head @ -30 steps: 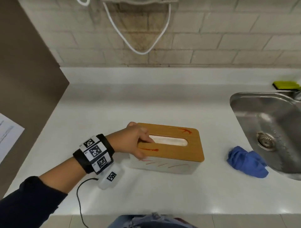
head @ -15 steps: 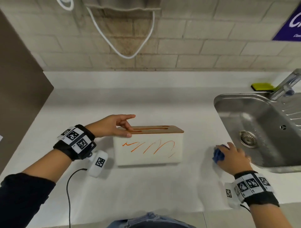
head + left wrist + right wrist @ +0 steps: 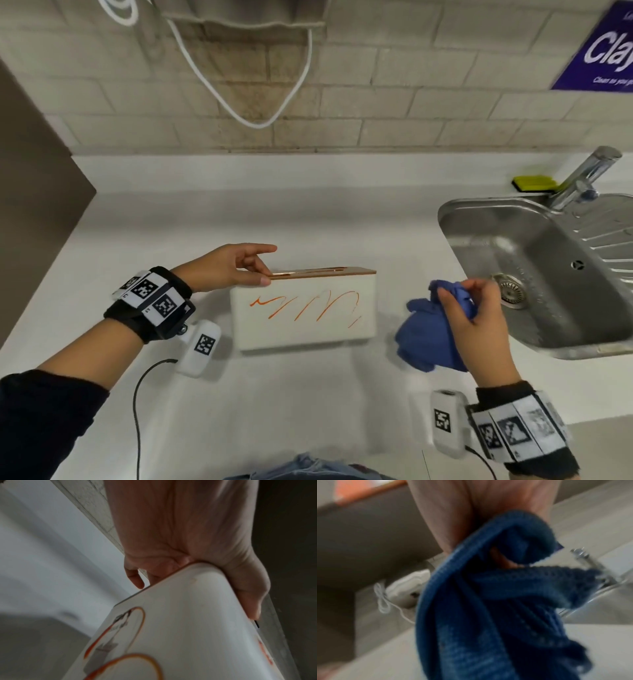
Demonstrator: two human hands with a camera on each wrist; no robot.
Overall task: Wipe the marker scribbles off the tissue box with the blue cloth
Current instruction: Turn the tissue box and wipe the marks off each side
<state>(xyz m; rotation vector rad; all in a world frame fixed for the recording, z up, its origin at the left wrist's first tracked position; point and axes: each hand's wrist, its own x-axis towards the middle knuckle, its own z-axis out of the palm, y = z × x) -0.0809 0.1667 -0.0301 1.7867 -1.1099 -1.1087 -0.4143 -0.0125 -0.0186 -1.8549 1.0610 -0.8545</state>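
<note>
Head view: we see our left hand [image 3: 236,270] gripping the tissue box [image 3: 303,313] at mid-counter, scribbles [image 3: 305,305] unwiped, our right hand [image 3: 474,315] clutching the blue cloth [image 3: 428,339] beside it.

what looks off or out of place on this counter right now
The tissue box has orange marker scribbles across its white front side. The left hand grips its left end; the right hand holds the blue cloth beside it. Nothing is spilled.
</note>
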